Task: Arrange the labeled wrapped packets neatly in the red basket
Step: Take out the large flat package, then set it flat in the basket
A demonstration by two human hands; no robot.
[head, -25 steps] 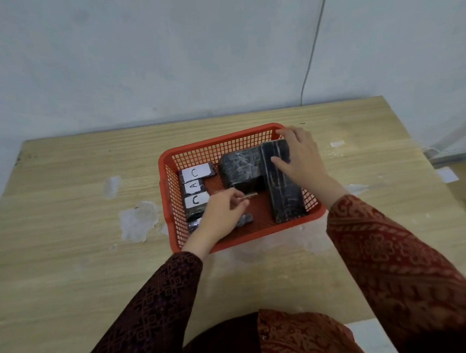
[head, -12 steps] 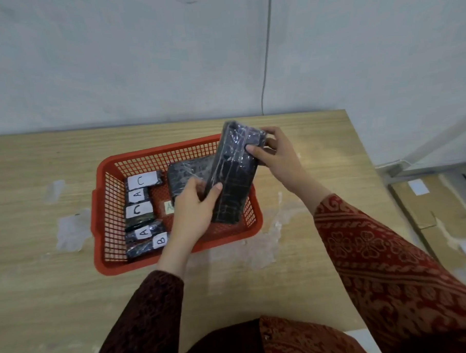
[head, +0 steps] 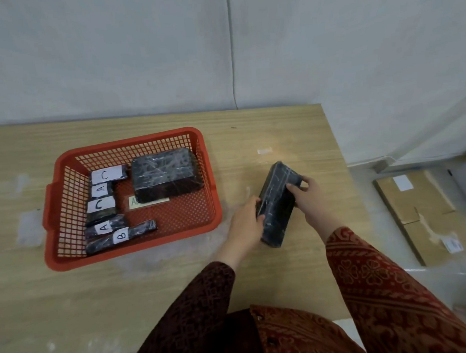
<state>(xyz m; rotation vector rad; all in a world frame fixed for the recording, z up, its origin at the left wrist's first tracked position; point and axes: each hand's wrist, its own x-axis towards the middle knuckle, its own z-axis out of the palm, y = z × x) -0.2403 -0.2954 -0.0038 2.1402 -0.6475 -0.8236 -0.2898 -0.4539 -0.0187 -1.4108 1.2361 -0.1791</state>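
Note:
A red mesh basket (head: 70, 263) sits on the wooden table (head: 278, 137). Along its left side lie several small dark wrapped packets with white labels: C (head: 106, 175), A (head: 101, 189), C (head: 99, 206), A (head: 104, 227) and B (head: 121, 236). A large dark wrapped packet (head: 165, 178) rests in the basket's back right corner, partly covering a pale label on the floor. To the right of the basket, both hands hold a long dark wrapped packet (head: 277, 209) on the table: my left hand (head: 246, 226) grips its left edge, my right hand (head: 306, 191) its upper right end.
Flat cardboard boxes (head: 425, 210) lie on the floor to the right of the table. The table's right edge runs close to my right hand. A thin cable (head: 232, 56) hangs down the grey wall behind. Pale patches mark the tabletop left of the basket.
The long packet was lying in the basket, then lifted out with both hands; now it is down on the table to the basket's right. The view has swung right.

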